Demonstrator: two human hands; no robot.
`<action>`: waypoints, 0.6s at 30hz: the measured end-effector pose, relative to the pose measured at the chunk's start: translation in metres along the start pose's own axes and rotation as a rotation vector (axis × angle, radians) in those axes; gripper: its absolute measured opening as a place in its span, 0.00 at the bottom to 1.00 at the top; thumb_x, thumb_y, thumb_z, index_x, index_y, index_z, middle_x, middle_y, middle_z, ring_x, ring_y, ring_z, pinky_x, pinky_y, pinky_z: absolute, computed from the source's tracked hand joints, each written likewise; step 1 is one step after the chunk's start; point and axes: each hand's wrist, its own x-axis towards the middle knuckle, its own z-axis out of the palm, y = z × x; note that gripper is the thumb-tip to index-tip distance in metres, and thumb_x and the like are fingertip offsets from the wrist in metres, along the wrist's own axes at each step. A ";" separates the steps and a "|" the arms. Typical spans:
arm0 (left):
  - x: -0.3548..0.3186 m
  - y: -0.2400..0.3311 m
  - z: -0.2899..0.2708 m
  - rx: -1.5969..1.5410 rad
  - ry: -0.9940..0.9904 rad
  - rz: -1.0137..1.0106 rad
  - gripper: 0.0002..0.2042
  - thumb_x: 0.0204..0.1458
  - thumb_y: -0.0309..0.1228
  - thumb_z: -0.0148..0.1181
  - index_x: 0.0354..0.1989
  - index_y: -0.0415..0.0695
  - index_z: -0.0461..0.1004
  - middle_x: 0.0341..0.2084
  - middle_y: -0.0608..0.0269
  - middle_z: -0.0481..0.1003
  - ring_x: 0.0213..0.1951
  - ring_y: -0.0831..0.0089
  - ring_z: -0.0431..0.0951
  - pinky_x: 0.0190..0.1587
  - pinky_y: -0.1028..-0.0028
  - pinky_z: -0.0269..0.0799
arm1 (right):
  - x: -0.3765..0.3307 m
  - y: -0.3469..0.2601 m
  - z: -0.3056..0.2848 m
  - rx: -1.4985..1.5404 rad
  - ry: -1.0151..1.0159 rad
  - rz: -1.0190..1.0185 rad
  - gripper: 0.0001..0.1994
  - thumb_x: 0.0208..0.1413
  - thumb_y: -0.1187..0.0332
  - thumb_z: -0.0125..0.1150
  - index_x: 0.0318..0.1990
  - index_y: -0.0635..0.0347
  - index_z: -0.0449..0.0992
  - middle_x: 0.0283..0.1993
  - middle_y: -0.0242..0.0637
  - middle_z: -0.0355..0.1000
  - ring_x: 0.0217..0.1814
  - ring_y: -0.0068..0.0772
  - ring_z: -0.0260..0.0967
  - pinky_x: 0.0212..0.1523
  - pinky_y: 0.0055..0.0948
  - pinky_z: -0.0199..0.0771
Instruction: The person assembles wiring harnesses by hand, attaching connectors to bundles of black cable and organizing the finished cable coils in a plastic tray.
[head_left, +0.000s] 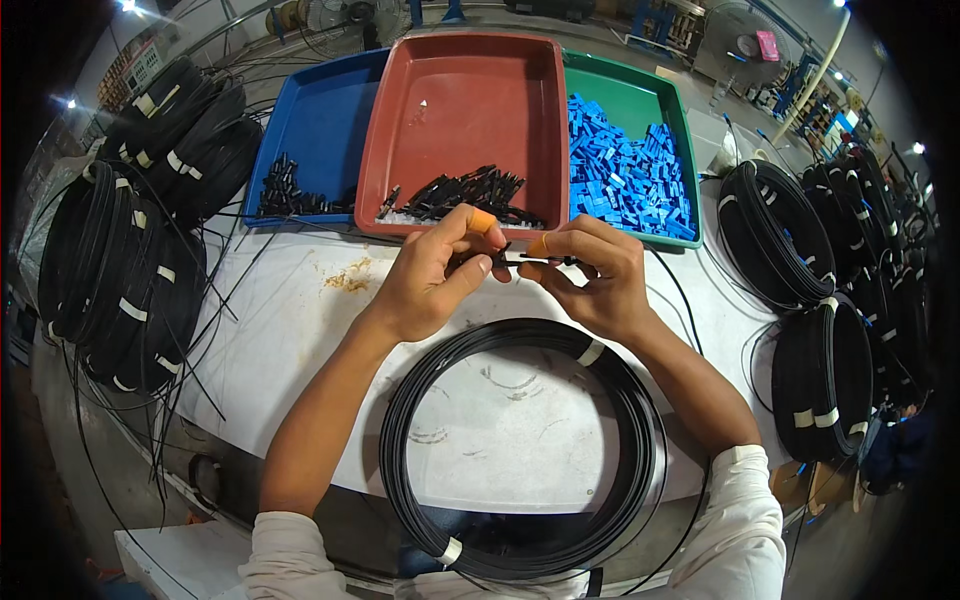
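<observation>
Near worktop (270,320)'s far edge: left hand (430,275), right hand (605,275), each grip pinching slim black piece (512,263); work seems midway. Overhanging near edge: black cable coil (395,430). Apparently remaining: red tray (470,110)'s black parts (465,198).

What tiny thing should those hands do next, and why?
Maybe the right hand should nudge gently toward the left hand, because both pinch small black parts that meet, or nearly meet, between them. I can't tell whether the parts are already joined.
</observation>
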 end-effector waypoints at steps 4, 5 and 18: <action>0.001 0.000 0.005 0.036 0.008 0.045 0.09 0.61 0.22 0.51 0.49 0.37 0.69 0.40 0.55 0.79 0.43 0.71 0.83 0.50 0.70 0.76 | -0.004 0.007 0.005 0.057 0.025 -0.026 0.12 0.42 0.82 0.74 0.36 0.61 0.84 0.32 0.35 0.77 0.32 0.31 0.80 0.31 0.27 0.79; 0.002 0.000 0.005 0.047 0.013 0.057 0.09 0.61 0.22 0.51 0.48 0.37 0.69 0.40 0.54 0.79 0.43 0.71 0.83 0.50 0.70 0.76 | -0.005 0.008 0.007 0.076 0.036 -0.030 0.12 0.42 0.83 0.74 0.36 0.61 0.84 0.32 0.35 0.77 0.31 0.31 0.80 0.30 0.27 0.79; 0.002 -0.015 0.018 0.169 0.220 0.175 0.12 0.52 0.23 0.71 0.43 0.38 0.76 0.37 0.61 0.82 0.40 0.76 0.83 0.47 0.74 0.79 | -0.006 0.008 0.007 0.140 0.007 0.065 0.08 0.47 0.79 0.74 0.36 0.61 0.83 0.31 0.33 0.77 0.25 0.23 0.72 0.25 0.24 0.70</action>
